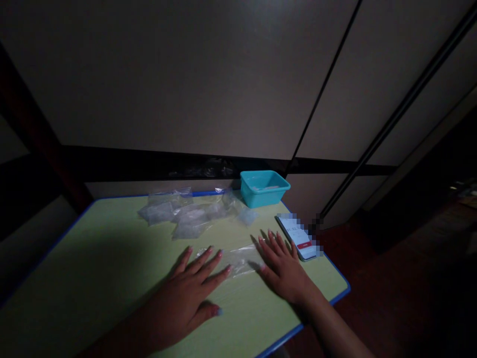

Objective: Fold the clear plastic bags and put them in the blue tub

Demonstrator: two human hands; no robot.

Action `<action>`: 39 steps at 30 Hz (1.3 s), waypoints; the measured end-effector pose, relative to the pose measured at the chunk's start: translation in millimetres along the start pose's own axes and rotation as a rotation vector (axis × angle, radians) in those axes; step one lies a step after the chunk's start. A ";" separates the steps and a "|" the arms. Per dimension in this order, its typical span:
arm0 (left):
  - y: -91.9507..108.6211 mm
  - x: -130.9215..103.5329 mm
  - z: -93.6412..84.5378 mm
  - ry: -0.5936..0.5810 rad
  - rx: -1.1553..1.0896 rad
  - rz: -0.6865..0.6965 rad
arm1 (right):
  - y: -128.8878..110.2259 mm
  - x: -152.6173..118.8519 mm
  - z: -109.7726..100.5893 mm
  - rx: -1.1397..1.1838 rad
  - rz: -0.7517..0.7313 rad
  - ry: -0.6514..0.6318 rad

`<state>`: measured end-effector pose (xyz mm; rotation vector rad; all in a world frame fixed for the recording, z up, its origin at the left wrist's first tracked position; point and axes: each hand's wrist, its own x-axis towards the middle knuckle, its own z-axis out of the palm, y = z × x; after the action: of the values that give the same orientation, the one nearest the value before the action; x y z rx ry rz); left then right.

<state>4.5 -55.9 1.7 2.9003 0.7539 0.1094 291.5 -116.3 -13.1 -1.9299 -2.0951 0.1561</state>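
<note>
Both hands lie flat, palms down, on a pale green table [93,263] with a blue edge. My left hand [190,293] has its fingers spread, and the fingertips rest on a clear plastic bag [240,258]. My right hand [281,266] presses the same bag's right end, fingers apart. Neither hand grips anything. The bag lies flat between the two hands. A pile of several more clear plastic bags [186,214] sits farther back on the table.
A teal plastic tub [264,187] stands at the table's far right corner. A phone [300,236] with a lit screen lies by the right edge, next to my right hand. Grey wall panels rise behind. The room is dim.
</note>
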 end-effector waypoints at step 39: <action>-8.5 3.0 5.5 0.080 -0.081 0.156 | 51.0 65.7 -35.1 0.274 -0.208 -0.035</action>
<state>3.6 -47.8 -5.0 2.8885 0.5203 0.2672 346.2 -50.3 15.5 -1.5545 -2.1514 0.4115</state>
